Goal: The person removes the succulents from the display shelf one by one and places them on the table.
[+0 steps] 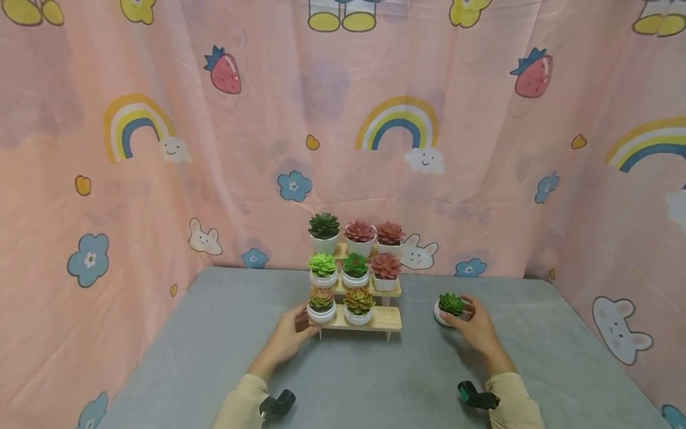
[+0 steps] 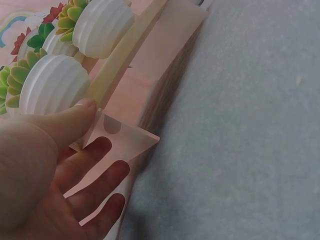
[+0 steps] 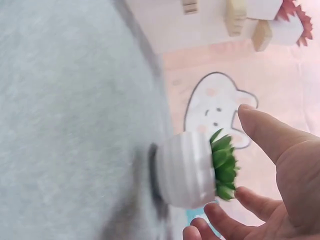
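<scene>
A three-step wooden display stand on clear legs holds several potted artificial succulents. My left hand is at the left end of its lowest step, beside a white pot with a reddish-green succulent. In the left wrist view the thumb touches the end of the step by the pot, while the other fingers spread loosely by the clear leg. To the right of the stand, a green succulent in a ribbed white pot sits upright on the table. Around it my right hand has thumb and fingers spread apart.
Two pots stand on the lowest step, the second with a yellow-orange succulent; its right part is bare wood. Three pots fill each upper step. A grey table lies beneath, with a pink printed curtain behind and at both sides.
</scene>
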